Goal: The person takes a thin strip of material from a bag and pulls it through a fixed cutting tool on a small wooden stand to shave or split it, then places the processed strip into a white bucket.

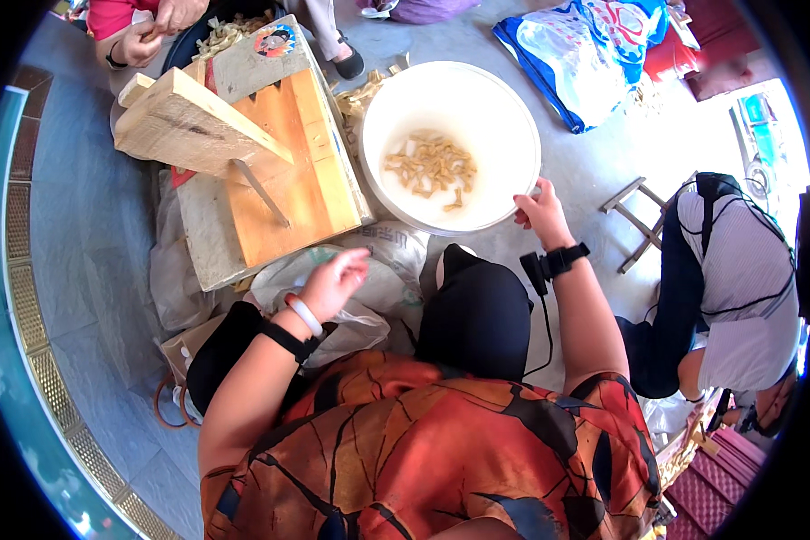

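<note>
A large white plastic bucket (499, 108) stands in front of my knees, with a heap of small yellowish-brown pieces (430, 164) at its bottom. My right hand (544, 214) is at the near right part of its rim, fingers bent over the edge and apparently gripping it. My left hand (336, 281) hangs in the air above a whitish plastic bag (382, 256), its fingers loosely stretched, holding nothing. To its upper left is a wooden bench board (319, 175), where a thick upright wooden plank (193, 126) and a thin metal rod (259, 191) are fixed.
Another person's hands (157, 31) work at the upper left beside a dark basin of pale pieces (229, 34). A blue and white bag (585, 54) lies beyond the bucket. On the right are a small folding stool (639, 220) and a seated person in a striped top (738, 261).
</note>
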{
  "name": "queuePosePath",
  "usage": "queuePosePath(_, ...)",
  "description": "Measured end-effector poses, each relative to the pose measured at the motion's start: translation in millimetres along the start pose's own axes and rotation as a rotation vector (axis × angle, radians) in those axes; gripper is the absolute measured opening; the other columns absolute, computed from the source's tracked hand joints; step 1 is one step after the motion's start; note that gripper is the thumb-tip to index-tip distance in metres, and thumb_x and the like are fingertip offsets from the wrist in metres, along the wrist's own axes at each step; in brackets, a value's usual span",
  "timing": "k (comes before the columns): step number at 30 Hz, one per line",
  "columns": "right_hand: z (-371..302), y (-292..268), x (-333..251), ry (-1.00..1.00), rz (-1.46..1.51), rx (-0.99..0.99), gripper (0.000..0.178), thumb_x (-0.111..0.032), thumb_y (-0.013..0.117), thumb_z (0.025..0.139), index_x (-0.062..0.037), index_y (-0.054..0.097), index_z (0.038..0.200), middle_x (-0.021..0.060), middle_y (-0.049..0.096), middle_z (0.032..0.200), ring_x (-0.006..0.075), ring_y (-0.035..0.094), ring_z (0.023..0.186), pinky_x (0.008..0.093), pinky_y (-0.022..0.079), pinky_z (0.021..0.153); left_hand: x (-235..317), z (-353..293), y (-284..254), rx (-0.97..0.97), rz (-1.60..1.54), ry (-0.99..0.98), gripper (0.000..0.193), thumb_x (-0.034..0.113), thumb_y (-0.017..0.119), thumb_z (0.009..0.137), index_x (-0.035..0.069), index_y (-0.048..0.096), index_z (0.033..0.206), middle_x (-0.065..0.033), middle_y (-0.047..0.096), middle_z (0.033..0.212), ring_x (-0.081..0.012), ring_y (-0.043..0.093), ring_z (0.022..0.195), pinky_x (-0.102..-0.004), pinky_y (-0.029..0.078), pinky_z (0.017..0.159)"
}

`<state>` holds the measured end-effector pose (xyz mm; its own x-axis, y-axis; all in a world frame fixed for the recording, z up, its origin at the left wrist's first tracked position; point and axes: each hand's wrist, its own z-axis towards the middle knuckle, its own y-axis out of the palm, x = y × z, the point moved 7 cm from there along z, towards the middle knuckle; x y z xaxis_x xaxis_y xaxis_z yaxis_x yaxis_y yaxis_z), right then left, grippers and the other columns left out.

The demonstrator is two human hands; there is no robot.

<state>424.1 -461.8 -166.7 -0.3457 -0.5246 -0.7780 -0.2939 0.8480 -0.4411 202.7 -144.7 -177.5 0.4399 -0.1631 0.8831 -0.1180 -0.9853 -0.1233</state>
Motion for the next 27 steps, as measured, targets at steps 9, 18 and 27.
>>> queuePosePath(9,-41,-43,-14,-0.228,-0.44,0.044,0.03,-0.026,0.064,0.088,0.0018,0.057,0.096,0.0081,0.06,0.068,0.0126,0.057,0.053,0.0274,0.046,0.052,-15,-6,14,-0.057,0.146,-0.049,0.033,0.005,0.06,0.088,0.001,0.054,0.121,-0.0138,0.066,0.104,-0.0183,0.065,0.092,-0.0291,0.051,0.083)
queuePosePath(18,67,37,-152,-0.077,0.181,-0.453,0.023,-0.023,0.051,0.095,-0.0026,0.06,0.097,0.0061,0.062,0.076,0.0121,0.058,0.064,0.0233,0.047,0.062,21,-14,14,-0.199,-0.098,-0.081,0.038,0.003,0.056,0.091,0.003,0.051,0.128,-0.008,0.062,0.111,-0.0112,0.057,0.097,-0.0259,0.047,0.087)
queuePosePath(27,217,135,13,-0.184,-0.999,-0.397,0.026,-0.02,0.054,0.082,0.0003,0.069,0.076,0.0183,0.067,0.074,0.0294,0.064,0.065,0.0404,0.05,0.062,-45,-15,11,-0.226,-0.056,-0.295,0.04,0.008,0.056,0.093,0.004,0.047,0.132,-0.0096,0.059,0.117,-0.0162,0.056,0.107,-0.0285,0.046,0.091)
